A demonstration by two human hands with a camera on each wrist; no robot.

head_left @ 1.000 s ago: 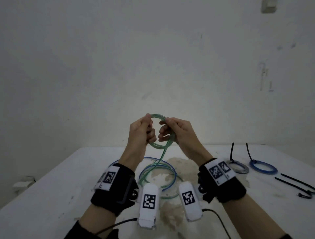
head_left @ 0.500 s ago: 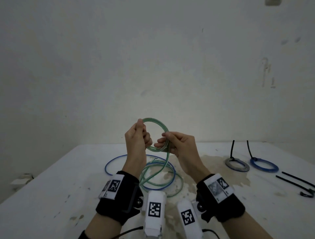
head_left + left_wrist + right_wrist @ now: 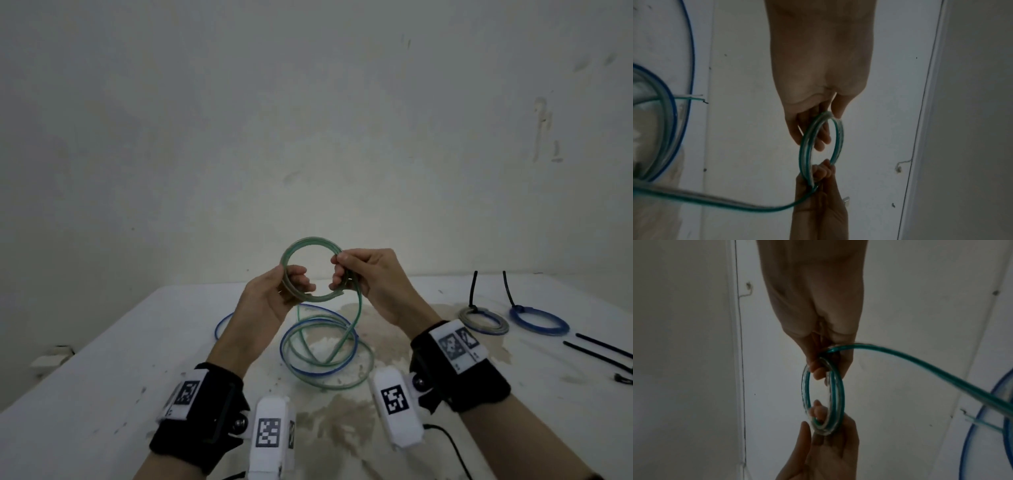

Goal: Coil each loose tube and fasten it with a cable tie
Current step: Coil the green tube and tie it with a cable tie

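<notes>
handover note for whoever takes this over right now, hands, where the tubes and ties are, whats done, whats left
Left hand: grips the left side of the green tube coil, held up above the table.
Right hand: pinches the coil's right side where the uncoiled tail drops down to the table.
Done: grey coil and blue coil lie tied at the right, each with a black tie sticking up.
Left: wind in the rest of the green tube and tie it, then coil and tie the loose blue tube under it. Spare cable ties lie at the far right.
</notes>
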